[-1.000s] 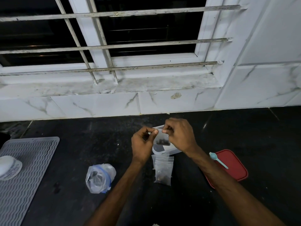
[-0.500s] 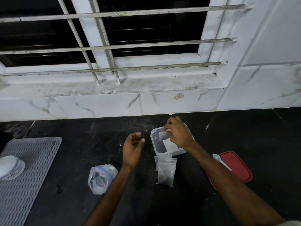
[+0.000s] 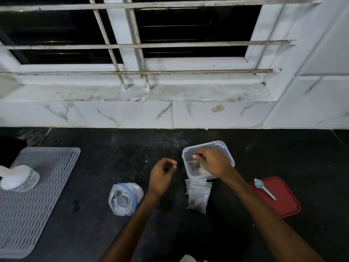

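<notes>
Right hand (image 3: 213, 161) is over the open clear tub (image 3: 225, 148), fingertips bunched together and pinching the top edge of a small bag (image 3: 194, 167). The small bag hangs inside the tub, its long axis running from the pinched top down into the tub and toward the tub's near wall. Dark bits sit at its lower end. It is blurred, so I cannot tell whether its bottom touches the tub floor.

The left hand (image 3: 161, 176) hovers just left of the tub, apart from it, with its fingers loosely curled and its thumb near the fingertips, holding nothing.

The tub stands on the black counter (image 3: 113, 157), near the tiled wall under the window sill (image 3: 188, 93). Just in front of the tub lies a stack of bags (image 3: 198, 197) with dark contents, flat on the counter, long axis pointing toward the person, top edges toward the tub. To the left of the stack, below the left wrist, sits a bigger crumpled bag (image 3: 124, 198) with a blue strip. To the right, beyond the right forearm, a red lid (image 3: 283, 203) lies flat, and a teal spoon (image 3: 264, 188) rests on it with its bowl toward the wall. At far left a grey ribbed mat (image 3: 37, 205) holds a white bottle (image 3: 18, 178).
</notes>
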`<state>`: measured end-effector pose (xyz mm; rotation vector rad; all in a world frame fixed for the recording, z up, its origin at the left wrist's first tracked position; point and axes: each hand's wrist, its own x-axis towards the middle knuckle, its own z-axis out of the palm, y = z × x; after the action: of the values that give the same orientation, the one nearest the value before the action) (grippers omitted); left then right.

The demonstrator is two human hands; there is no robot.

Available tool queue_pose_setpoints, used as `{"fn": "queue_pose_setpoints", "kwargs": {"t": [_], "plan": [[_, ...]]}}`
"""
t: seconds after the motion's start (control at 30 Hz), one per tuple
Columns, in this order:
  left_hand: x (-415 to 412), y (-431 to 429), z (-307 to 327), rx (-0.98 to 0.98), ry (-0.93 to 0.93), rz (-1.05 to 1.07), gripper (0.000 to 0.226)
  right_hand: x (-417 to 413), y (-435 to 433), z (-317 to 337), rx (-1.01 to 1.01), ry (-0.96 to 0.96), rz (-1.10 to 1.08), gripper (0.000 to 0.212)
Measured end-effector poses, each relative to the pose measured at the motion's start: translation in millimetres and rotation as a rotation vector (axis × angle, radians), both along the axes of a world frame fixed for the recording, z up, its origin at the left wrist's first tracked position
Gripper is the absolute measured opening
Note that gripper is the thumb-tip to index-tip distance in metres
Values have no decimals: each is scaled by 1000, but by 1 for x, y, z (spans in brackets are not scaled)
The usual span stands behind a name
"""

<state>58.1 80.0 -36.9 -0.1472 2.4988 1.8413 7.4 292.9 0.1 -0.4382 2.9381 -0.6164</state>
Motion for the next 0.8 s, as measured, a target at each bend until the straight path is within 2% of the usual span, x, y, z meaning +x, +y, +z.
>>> {"fn": "queue_pose_setpoints", "kwargs": {"t": [0.07, 0.13, 0.27, 0.4, 0.6, 0.8], "plan": [[4, 8, -2, -80, -34, -42, 23, 26, 6, 5, -158, 76, -146, 31], [9, 14, -5, -204, -94, -73, 20, 55, 16, 2, -187, 68, -287, 34], [25, 20, -24, -439, -301, -210, 13, 94, 30, -26, -146, -198, -459, 31], [43, 29, -44, -403, -397, -264, 23, 106, 27, -56, -174, -364, -488, 27], [54, 29, -50, -306, -384, -135, 21, 116, 20, -64, -253, -296, -509, 16], [57, 28, -31, -264, -277, -161, 16, 119, 21, -64, -308, -325, -437, 9]]}}
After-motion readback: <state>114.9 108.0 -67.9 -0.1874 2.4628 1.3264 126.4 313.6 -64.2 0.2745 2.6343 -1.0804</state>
